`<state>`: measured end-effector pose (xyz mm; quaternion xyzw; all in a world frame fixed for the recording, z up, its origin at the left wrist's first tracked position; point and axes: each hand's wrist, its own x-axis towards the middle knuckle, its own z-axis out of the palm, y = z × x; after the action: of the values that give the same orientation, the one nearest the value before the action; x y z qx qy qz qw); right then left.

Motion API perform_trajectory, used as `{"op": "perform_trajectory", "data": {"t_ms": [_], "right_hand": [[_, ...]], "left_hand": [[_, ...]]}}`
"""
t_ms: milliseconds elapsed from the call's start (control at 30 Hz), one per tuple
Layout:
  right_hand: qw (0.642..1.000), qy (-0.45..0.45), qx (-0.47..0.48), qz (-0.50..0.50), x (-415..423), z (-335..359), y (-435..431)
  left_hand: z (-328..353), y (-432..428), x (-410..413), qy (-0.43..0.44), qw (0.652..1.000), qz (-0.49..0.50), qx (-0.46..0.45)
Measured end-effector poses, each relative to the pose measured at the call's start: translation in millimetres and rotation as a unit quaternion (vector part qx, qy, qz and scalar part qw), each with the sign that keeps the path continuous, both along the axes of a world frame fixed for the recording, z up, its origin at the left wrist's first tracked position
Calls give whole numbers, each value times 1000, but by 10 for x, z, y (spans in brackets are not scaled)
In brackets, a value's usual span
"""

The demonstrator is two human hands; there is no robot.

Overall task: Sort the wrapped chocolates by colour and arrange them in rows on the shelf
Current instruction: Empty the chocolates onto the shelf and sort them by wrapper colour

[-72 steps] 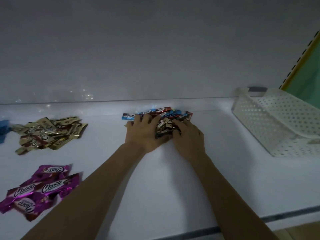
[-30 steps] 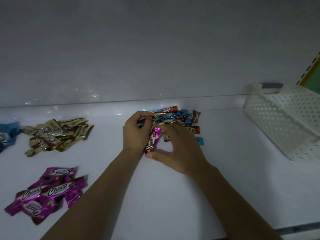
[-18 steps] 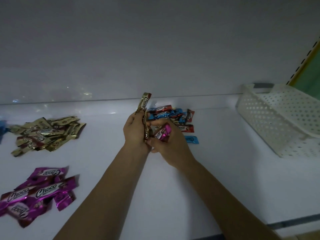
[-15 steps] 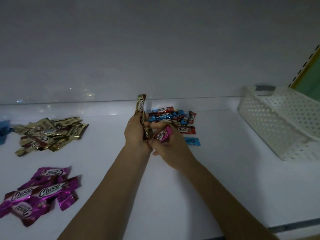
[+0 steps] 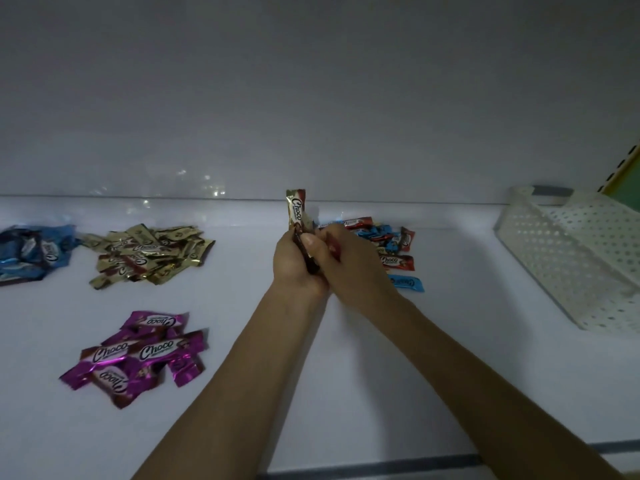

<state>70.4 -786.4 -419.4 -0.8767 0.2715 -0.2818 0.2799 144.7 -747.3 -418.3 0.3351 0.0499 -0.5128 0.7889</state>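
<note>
So both hands are up off the shelf [image 5: 242, 306] now. A couple of seconds back they were flat on the mixed pile [image 5: 384, 242] by the back wall, raking through it.

The left hand [image 5: 294, 263] is clamped round a little bundle of chocolates [image 5: 304, 251], with a gold one [image 5: 296, 211] poking straight up out of the top. The right hand [image 5: 351, 263] is pushed up against it, fingers curled in and thumb on the same bundle. Half a second ago it had a pink piece out in the open. Now that's gone in between the hands, and all I can see there is a dark reddish sliver, so I'd guess it just got handed over.

To me that means the picking is going fine but nothing in the hands is sorted yet. What's left of the mixed pile looks red and blue, with one blue piece [image 5: 405, 283] lying loose in front of it.

Off to the left are the gold pile [image 5: 149, 252], the blue pile [image 5: 31, 251] and the purple pile [image 5: 138, 355] nearer the front. They're all heaps, not rows. The white basket [image 5: 571, 251] sits over on the right.
</note>
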Motion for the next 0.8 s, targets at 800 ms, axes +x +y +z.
{"op": "perform_trajectory", "data": {"t_ms": [800], "right_hand": [[854, -8, 472, 219, 1229, 381, 1508]], "left_hand": [[155, 2479, 1522, -310, 910, 202, 184]]}}
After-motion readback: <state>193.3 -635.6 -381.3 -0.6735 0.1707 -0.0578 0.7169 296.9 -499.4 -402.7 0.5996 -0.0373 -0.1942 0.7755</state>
